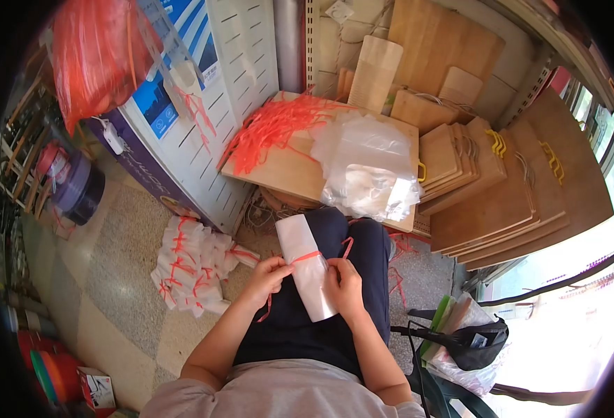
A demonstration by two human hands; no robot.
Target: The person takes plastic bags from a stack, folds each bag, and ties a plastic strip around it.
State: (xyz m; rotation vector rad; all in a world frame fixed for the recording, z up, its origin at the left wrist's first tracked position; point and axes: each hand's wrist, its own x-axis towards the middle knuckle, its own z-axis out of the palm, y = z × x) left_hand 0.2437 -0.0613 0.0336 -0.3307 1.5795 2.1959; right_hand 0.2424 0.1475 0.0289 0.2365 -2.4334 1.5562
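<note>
A speckled floor [122,279] spreads to the person's left, below a tall white metal panel [244,63] with rows of slots. On the right, large wooden boards [488,212] stand leaning in a stack, several with yellow handles [552,164]. The person sits facing a low wooden table [289,182], and dark trousers [282,341] cover the lap. At the upper left hangs a bulging red plastic bag [101,56].

On the floor by the left leg lies a heap of white bundles [195,268], tied round with red strips. A loose pile of red strips [272,132] covers the left part of the table; just beside it, partly overlapping, sits a spread stack of clear plastic bags [370,164].

A folded white packet [296,237] rests slantwise over the lap, its far end tipped to the left, between the two hands. The left hand [269,276] pinches at its left edge, thumb and fingers closed on a red band [307,257] that crosses the packet's middle. The right hand [344,282] grasps the right edge, fingers curled — one end of the band sticks up above it, while the other dangles below the left hand.
</note>
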